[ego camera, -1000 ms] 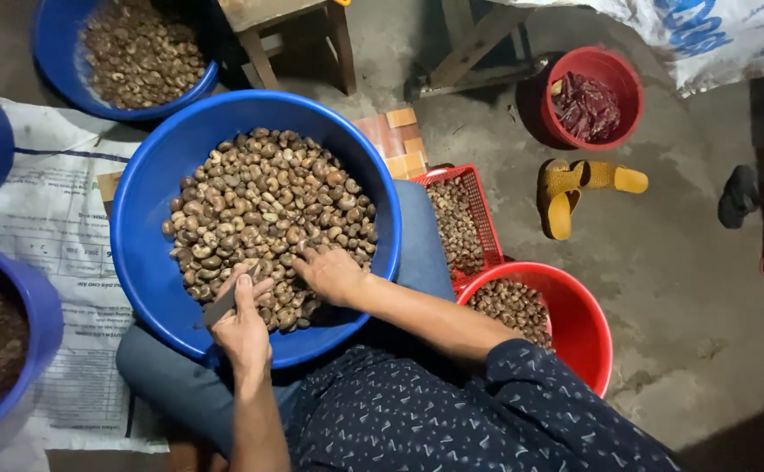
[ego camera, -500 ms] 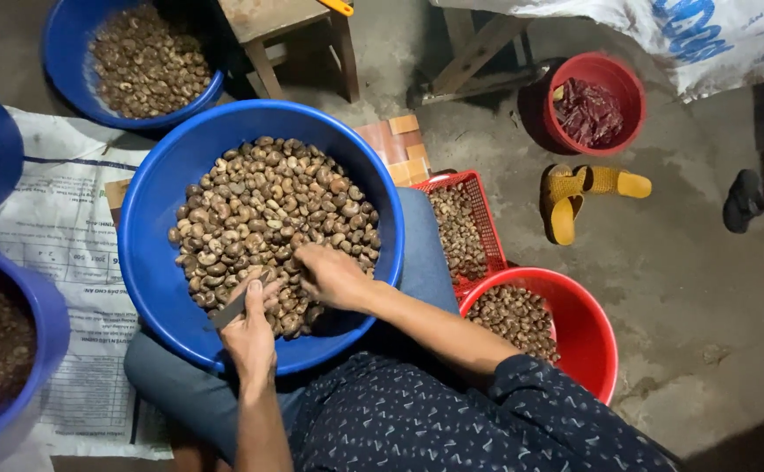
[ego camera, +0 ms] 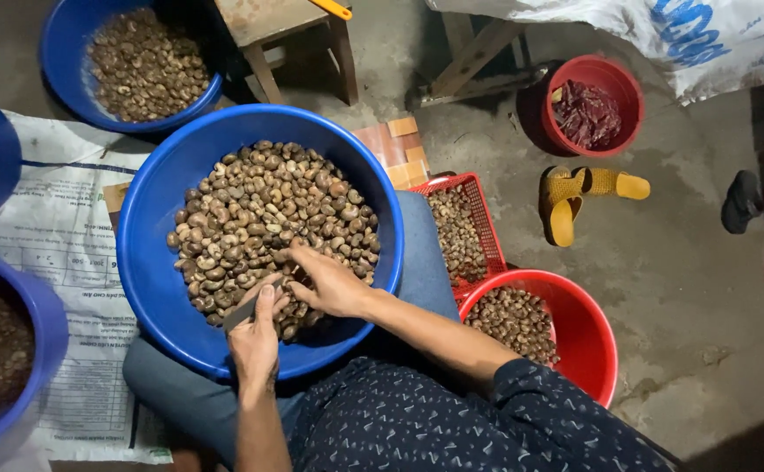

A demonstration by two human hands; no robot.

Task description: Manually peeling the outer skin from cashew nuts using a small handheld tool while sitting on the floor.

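Observation:
A big blue basin (ego camera: 150, 262) rests on my lap, heaped with brown nuts in their shells (ego camera: 260, 201). My left hand (ego camera: 255, 343) is at the basin's near edge, closed around a small dark flat blade (ego camera: 240, 312) that points into the pile. Just to its right, my right hand (ego camera: 334, 284) lies on the nuts. Its fingertips pinch a nut at the near side of the heap, close to the blade's tip.
A red mesh basket (ego camera: 489, 229) and a red bucket (ego camera: 590, 341), both with nuts in them, stand at my right. More blue tubs (ego camera: 63, 74) ring the left side on a printed sack (ego camera: 54, 236). Yellow sandals (ego camera: 574, 197), another red bucket (ego camera: 634, 96) and a wooden stool (ego camera: 264, 26) lie beyond.
My right hand has drawn a little left and up across the pile toward the blade. My left hand has risen slightly with the blade.

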